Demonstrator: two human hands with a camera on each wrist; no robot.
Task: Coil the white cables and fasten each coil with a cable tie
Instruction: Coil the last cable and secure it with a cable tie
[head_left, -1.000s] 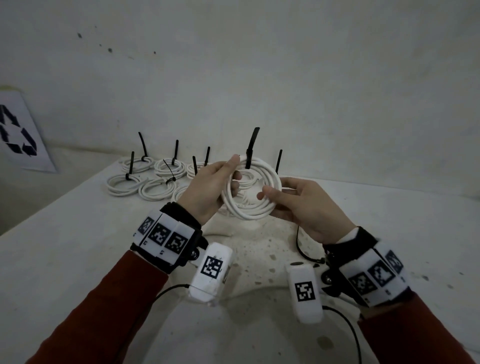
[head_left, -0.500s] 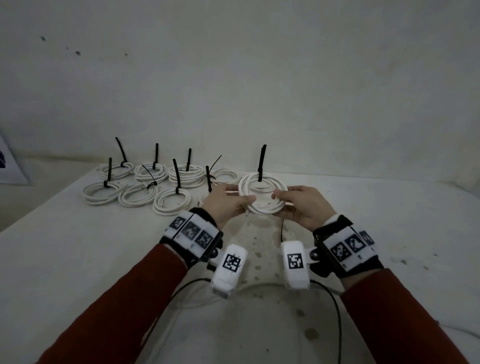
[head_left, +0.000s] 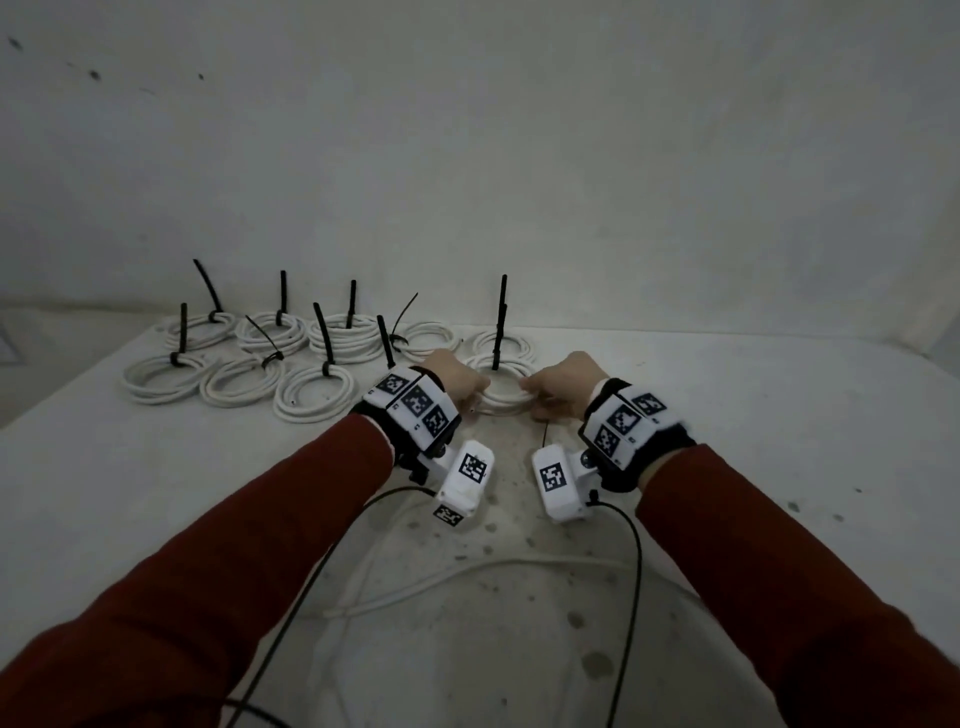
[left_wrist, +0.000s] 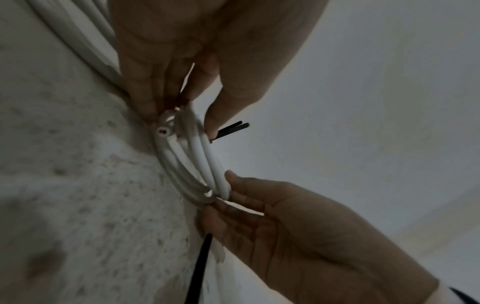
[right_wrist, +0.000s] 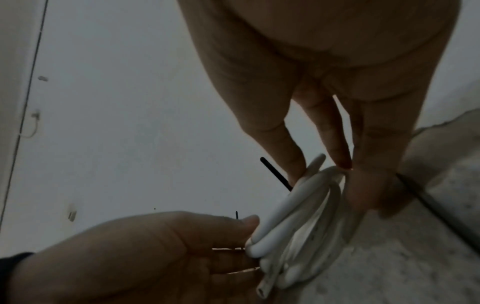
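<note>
A coil of white cable (head_left: 503, 402) sits low at the table (head_left: 727, 415), at the right end of the tied coils. A black cable tie (head_left: 497, 345) stands up from its far side. My left hand (head_left: 470, 394) pinches the coil's left side and my right hand (head_left: 532, 396) pinches its right side. In the left wrist view the left fingertips (left_wrist: 153, 111) and thumb clamp the coil (left_wrist: 192, 160) near a cut cable end. In the right wrist view the right fingers (right_wrist: 363, 185) and thumb hold the coil (right_wrist: 298, 222), with the tie (right_wrist: 275, 174) behind.
Several tied white coils (head_left: 239, 358) lie in two rows at the back left, and one more coil (head_left: 501, 338) lies just behind the held one. A loose white cable (head_left: 467, 569) trails across the near table. Black camera leads (head_left: 636, 561) hang from both wrists. A wall rises behind.
Both hands carried the coil from chest height forward and down to the table, beside the rows of tied coils. The coil tipped from upright to nearly flat.
</note>
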